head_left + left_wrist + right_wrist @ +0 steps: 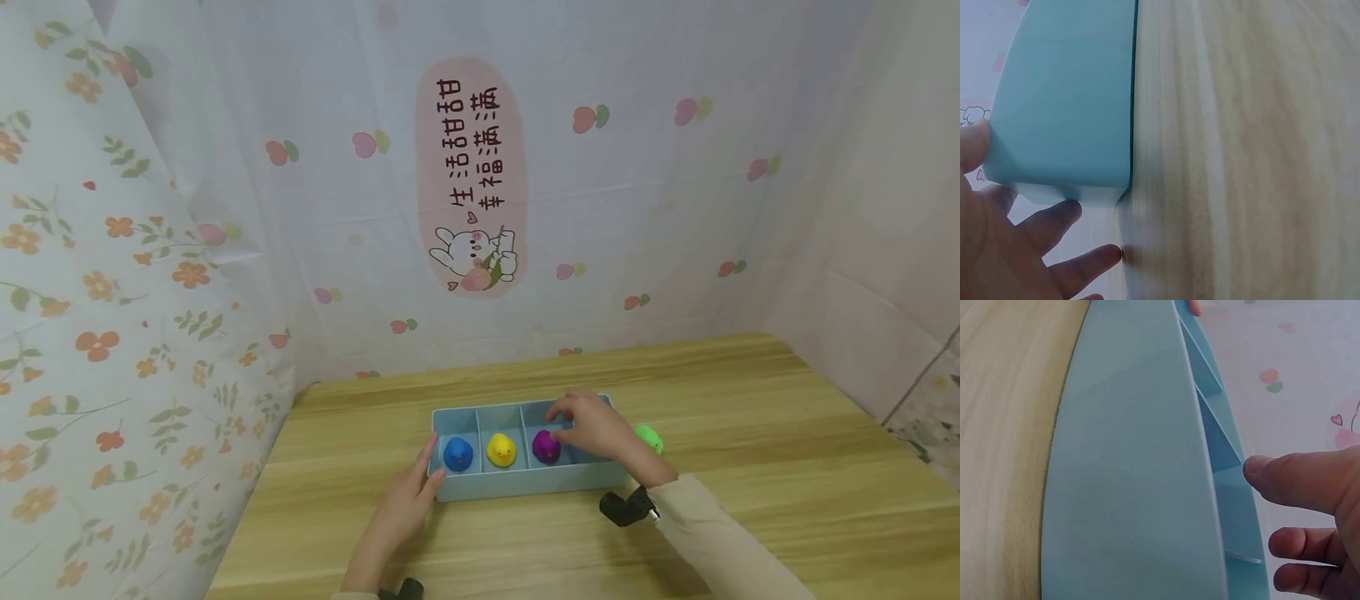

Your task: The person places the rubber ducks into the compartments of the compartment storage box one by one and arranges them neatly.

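Observation:
A long light-blue divided box (pixel 525 483) lies across the wooden table. A blue rubber duck (pixel 458 454) sits in its leftmost compartment, a yellow duck (pixel 502 451) in the second and a purple duck (pixel 547 447) in the third. My left hand (pixel 405 498) holds the box's left end, its thumb at the near corner and its fingers along the end wall. Over the third compartment, my right hand (pixel 592 423) has thumb and fingers apart beside the purple duck. The right wrist view shows nothing between those fingers (pixel 1300 478). That hand partly hides the box's right end.
A bright green toy (pixel 649 438) is on the table just right of the box, partly covered by my right forearm. Behind the wooden table (pixel 360 417) hangs a printed white curtain (pixel 337 208), and a flowered one (pixel 112 333) hangs at the left.

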`<state>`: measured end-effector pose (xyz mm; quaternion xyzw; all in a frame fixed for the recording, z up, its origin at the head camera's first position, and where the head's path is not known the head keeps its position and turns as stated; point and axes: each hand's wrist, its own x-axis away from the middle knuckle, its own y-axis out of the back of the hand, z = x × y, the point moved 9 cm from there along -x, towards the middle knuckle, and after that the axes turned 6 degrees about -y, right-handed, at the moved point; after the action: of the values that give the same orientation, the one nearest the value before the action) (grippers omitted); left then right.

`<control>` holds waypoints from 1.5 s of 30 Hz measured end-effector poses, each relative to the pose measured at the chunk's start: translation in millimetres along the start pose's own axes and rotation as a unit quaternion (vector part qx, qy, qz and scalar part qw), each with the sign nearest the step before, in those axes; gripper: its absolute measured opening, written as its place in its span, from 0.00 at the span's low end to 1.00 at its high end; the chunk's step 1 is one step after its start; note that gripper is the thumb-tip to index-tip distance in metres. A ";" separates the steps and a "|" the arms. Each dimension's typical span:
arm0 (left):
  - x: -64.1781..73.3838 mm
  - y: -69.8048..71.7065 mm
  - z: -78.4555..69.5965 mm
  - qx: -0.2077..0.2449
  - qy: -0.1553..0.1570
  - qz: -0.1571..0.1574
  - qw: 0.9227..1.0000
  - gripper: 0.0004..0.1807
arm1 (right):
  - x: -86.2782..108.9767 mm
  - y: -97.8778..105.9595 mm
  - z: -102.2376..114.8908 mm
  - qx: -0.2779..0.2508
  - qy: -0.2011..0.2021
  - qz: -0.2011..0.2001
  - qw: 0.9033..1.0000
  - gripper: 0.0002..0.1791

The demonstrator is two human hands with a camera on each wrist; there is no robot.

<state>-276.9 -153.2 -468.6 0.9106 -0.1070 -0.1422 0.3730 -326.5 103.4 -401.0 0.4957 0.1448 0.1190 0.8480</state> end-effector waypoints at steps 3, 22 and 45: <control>0.1 0.7 0.1 -0.002 0.001 -0.001 1.000 0.32 | 0.3 2.1 -1.8 -0.005 -0.011 -0.001 1.000 0.11; 0.6 -0.5 3.9 -0.003 0.017 0.006 1.000 0.32 | 7.7 21.4 -26.3 -0.044 -0.033 -0.008 0.998 0.13; 2.0 0.7 1.6 -0.010 0.018 0.001 1.000 0.31 | 35.7 43.0 -75.6 -0.047 -0.079 -0.023 0.995 0.14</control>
<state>-275.6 -155.4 -469.5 0.9091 -0.0999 -0.1260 0.3843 -323.4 197.3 -403.2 0.4601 0.0823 0.0667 0.8815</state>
